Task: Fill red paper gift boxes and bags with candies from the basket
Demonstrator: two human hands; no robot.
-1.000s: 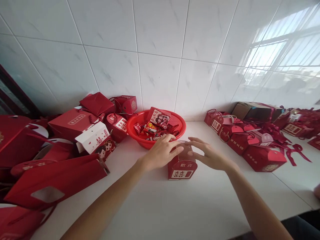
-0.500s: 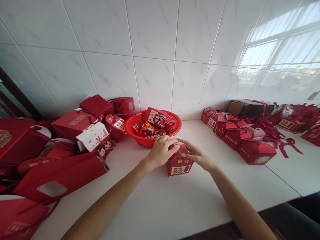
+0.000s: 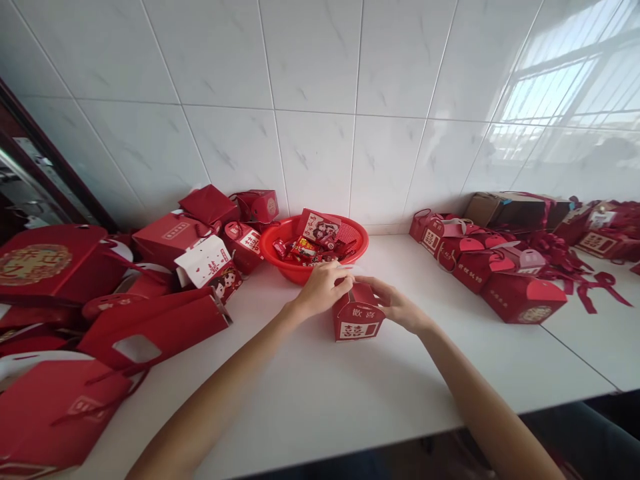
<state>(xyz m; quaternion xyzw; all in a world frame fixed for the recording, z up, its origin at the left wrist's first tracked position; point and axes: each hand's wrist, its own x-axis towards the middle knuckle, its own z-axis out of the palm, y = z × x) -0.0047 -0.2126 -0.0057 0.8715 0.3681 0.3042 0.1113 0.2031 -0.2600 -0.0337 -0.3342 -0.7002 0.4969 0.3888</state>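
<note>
Between the front edge of the counter (image 3: 320,407) and a red basket (image 3: 280,270) stands a red box (image 3: 357,321), the left hand (image 3: 320,291) at its top, the right hand (image 3: 400,310) alongside, fingers half-curled, their grip unclear from here

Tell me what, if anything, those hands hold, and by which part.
The small red box is handled at its top, left hand on the upper left, right hand on the upper right; whether either grips it cannot be told.

A white tabletop (image 3: 280,413) meets a glossy, pale tiled wall (image 3: 315,153) reflecting a bright, barred window.
</note>
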